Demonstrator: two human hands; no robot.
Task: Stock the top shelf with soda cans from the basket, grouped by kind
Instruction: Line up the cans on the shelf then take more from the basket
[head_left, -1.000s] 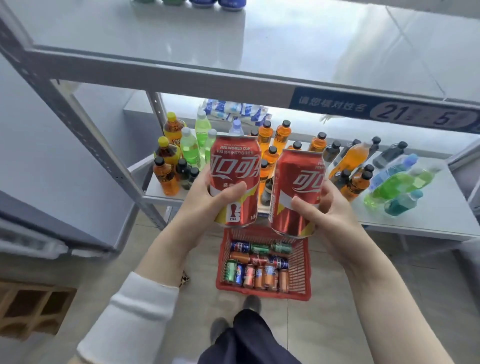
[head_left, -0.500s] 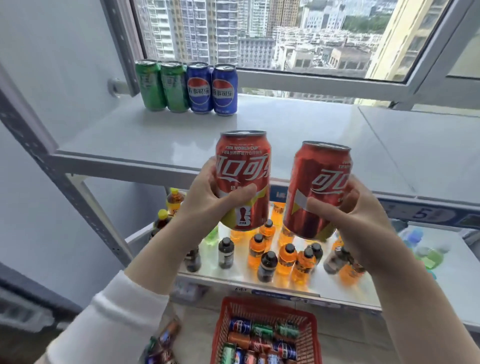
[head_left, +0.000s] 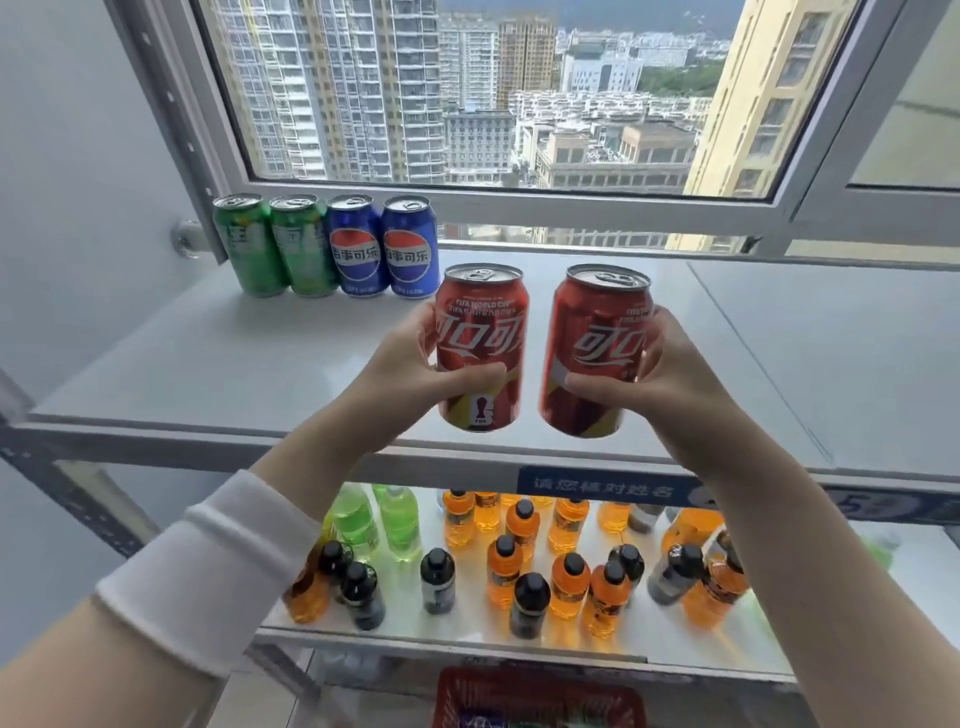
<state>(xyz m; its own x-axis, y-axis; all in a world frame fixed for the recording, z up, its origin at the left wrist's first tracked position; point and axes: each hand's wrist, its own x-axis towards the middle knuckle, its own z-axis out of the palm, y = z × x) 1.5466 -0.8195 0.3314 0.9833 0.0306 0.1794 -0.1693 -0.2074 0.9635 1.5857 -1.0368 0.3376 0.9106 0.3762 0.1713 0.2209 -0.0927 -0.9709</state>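
Observation:
My left hand (head_left: 410, 374) grips a red cola can (head_left: 480, 332) upright, thumb across its front. My right hand (head_left: 660, 374) grips a second red cola can (head_left: 597, 338), tilted slightly. Both cans hang over the front part of the white top shelf (head_left: 234, 364), side by side and a little apart. At the shelf's back left stand two green cans (head_left: 278, 244) and two blue cola cans (head_left: 384, 247) in a row. Only the rim of the red basket (head_left: 540, 691) shows at the bottom edge, below the shelves.
The lower shelf (head_left: 467, 629) carries several orange, green and dark bottles. A window frame (head_left: 519, 208) runs along the back of the top shelf, with a wall on the left. A blue label strip (head_left: 602, 486) sits on the top shelf's front edge.
Both hands have raised the two red cans from basket height up and forward over the top shelf. The view has tilted up, so the basket has dropped almost out of sight.

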